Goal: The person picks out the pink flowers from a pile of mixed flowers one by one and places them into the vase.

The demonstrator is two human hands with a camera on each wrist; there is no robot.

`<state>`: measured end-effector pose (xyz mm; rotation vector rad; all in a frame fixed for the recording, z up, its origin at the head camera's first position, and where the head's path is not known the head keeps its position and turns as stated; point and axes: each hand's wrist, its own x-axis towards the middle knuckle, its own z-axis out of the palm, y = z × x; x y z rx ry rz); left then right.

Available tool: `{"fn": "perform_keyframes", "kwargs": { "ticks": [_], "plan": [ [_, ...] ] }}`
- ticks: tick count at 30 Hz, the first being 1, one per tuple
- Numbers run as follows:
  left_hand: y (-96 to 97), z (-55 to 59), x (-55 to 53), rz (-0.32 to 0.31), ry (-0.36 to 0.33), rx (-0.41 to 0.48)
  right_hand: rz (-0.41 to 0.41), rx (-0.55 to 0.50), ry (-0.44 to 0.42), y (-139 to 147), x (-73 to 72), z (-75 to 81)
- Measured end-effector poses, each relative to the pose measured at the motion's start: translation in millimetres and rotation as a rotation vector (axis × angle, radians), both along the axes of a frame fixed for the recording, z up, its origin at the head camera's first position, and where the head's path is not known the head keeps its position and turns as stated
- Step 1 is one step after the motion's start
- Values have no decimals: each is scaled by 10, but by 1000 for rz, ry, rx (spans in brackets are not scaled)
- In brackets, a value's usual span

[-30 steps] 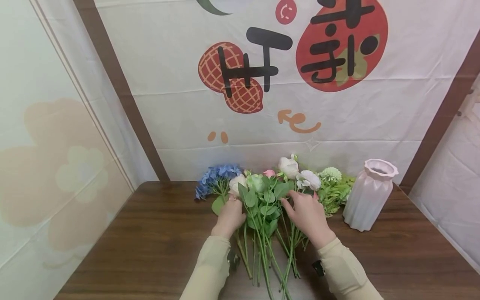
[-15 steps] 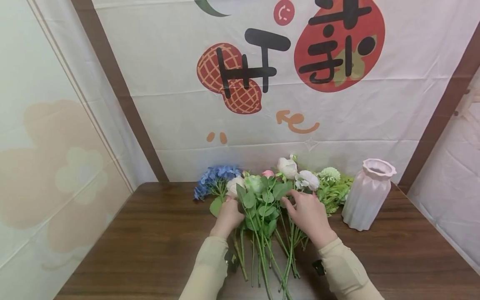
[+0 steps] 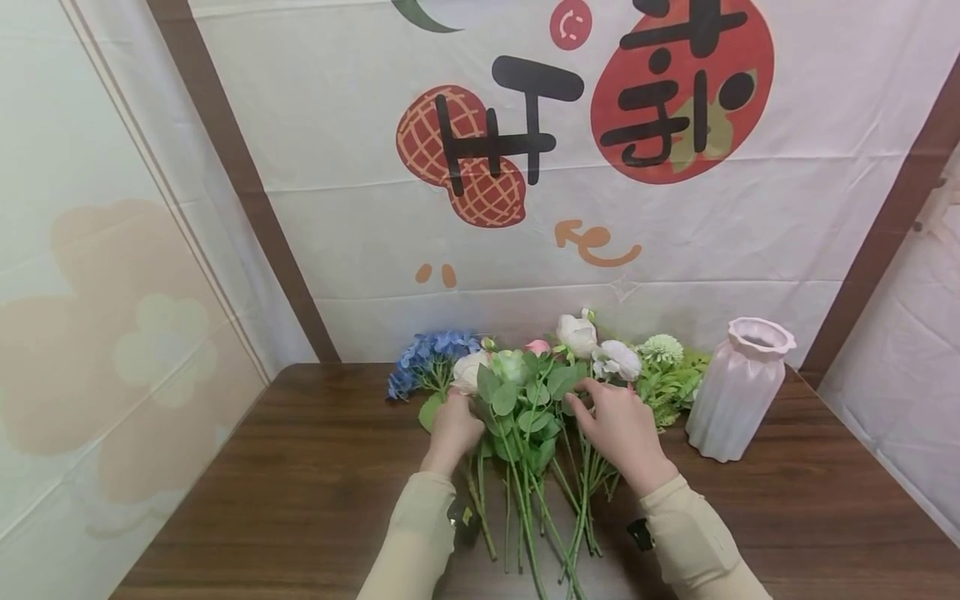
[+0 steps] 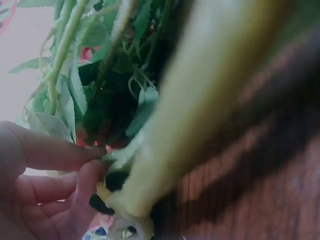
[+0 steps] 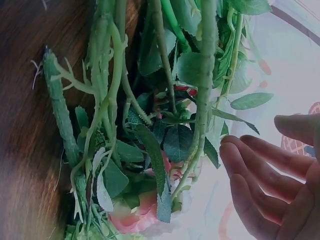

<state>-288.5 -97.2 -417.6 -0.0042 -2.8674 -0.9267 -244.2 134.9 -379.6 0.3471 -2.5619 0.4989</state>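
Left hand is pinching what looks like a short green side shoot, pretty blurry up close tbh. Right hand is hanging loose-fingered beside the leafy, long-stemmed bunch of mixed flowers, which is lying on the dark brown wooden surface, left of a fluted pink-and-white vase.

Two hands; one vase; one table; one blue flower cluster; one pompom bloom; stems uncountable.

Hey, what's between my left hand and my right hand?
In the head view, green leaves and stems lie between the left hand and the right hand.
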Motion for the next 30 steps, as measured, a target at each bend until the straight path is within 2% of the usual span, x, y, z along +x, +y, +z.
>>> {"fn": "perform_keyframes", "kwargs": {
  "ticks": [6, 13, 18, 23, 30],
  "plan": [
    [-31, 8, -19, 25, -29, 69, 9, -9, -1, -2, -15, -4],
    [-59, 70, -19, 71, -59, 249, 15, -11, 8, -3, -32, 6],
    [-63, 116, -11, 60, 4, 253, 23, -14, 8, -5, -42, 13],
    [-46, 169, -7, 75, 20, 292, 29, -25, 2, -17, -67, 18],
    [-45, 210, 35, 95, 149, 328, 62, -39, 44, -82, -102, 26]
  ]
}}
